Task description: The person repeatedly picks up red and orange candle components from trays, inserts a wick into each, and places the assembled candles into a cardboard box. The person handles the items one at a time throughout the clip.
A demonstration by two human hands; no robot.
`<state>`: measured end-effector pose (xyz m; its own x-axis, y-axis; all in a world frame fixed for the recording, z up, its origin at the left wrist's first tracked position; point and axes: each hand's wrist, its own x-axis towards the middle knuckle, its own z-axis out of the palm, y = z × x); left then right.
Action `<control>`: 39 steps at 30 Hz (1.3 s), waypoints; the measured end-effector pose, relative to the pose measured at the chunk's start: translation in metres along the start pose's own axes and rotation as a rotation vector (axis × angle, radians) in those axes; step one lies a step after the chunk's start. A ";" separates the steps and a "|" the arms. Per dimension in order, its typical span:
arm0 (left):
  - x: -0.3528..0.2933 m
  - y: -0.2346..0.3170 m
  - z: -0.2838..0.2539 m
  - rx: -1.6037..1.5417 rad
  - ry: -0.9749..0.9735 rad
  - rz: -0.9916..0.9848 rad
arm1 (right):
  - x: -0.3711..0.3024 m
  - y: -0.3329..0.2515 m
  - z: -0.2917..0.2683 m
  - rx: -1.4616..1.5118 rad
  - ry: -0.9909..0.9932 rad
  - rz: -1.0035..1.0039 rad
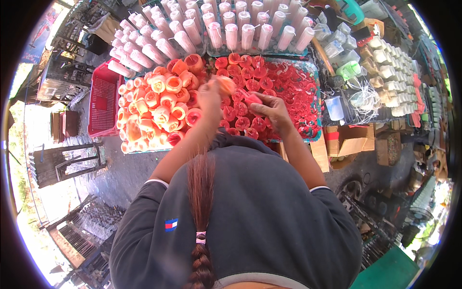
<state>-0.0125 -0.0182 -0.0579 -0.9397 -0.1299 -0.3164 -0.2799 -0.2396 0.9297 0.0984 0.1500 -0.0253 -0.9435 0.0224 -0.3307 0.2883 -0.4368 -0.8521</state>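
Near the upper middle of the frame, the left hand [210,98] is raised above the trays, its fingers closed around a small pale orange wax cup candle [226,85] that sticks out toward the upper right of the hand. Just to its right, the right hand [272,109] grips a small red wax cup candle [252,98] between thumb and fingertips, at the hand's upper left edge. The 2 hands are near each other but apart.

Below and behind both hands lies a teal-rimmed flat tray [316,103] packed with small red wax cup candles with white wicks [284,79], filling the centre and centre right of the frame. To the left of it sits a heap of pale orange and peach wax cup candles [156,108], many tipped on their sides. Left of that heap, at the left middle, stands a red plastic slotted crate [102,101].

Along the top of the frame run rows of tall pale pink cylindrical candles with wicks [231,29]. At the upper right are clear glass cups and white candle jars [392,72], with a loose bundle of white wicks [366,96] beside them. Brown cardboard boxes [349,139] lie at the right middle.
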 end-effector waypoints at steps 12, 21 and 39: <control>0.002 -0.005 -0.020 0.521 -0.495 -0.010 | 0.018 0.046 -0.178 -1.125 0.870 -0.373; 0.008 -0.035 -0.037 1.012 -0.475 0.577 | -0.026 0.061 -0.076 -1.081 0.341 0.178; -0.024 -0.021 -0.006 1.237 -0.735 0.871 | -0.020 0.094 -0.093 -1.282 0.337 -0.276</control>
<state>0.0176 -0.0162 -0.0710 -0.6732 0.7235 0.1529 0.6964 0.5506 0.4603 0.1592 0.1918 -0.1364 -0.9625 0.2708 -0.0141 0.2208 0.7522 -0.6208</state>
